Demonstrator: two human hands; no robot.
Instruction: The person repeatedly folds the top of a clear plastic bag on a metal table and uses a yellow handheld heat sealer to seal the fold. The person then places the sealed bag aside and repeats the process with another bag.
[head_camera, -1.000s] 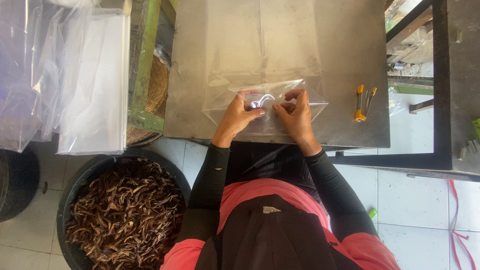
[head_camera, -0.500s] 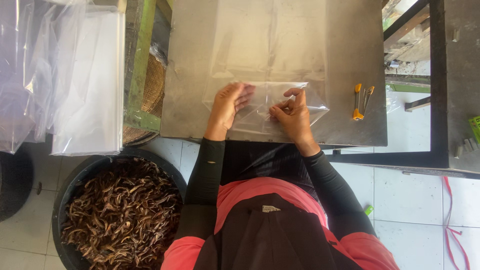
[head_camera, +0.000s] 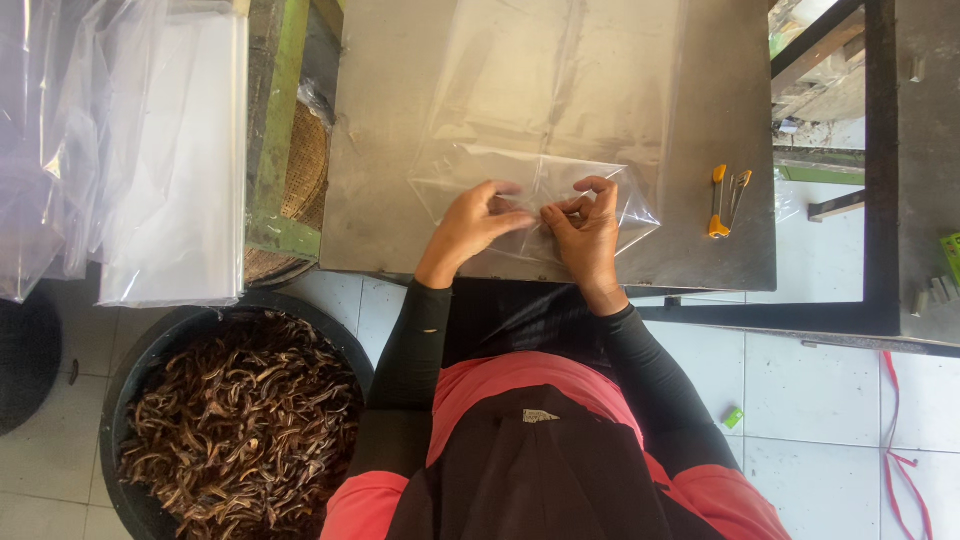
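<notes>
Grey metal table (head_camera: 400, 200) over white floor tiles sets the scene, w/ the person seated at its near edge. Both hands meet at the near edge of a small clear plastic bag (head_camera: 480, 180) lying flat on the table; that bag is the landmark. Left hand (head_camera: 475, 225) fingers are curled, thumb & forefinger tips pinching the bag's film near its middle edge. Right hand (head_camera: 585, 235) is just beside it, thumb & forefinger closed in a ring on the same film, other fingers arched above. Fingertips of the two hands nearly touch. Wrists bent inward, palms down, forearms in black sleeves angling back toward the torso.

Behind the bag, a larger clear sheet (head_camera: 560, 80) is spread over the table. Right of the bag, near but apart: orange-handled cutter (head_camera: 718, 200) & a metal clip (head_camera: 740, 190). Left of the bag, off the table: stack of clear bags (head_camera: 170, 150). Near-left of the bag, on the floor: black tub (head_camera: 120, 400) of brown dried strips (head_camera: 240, 420).
</notes>
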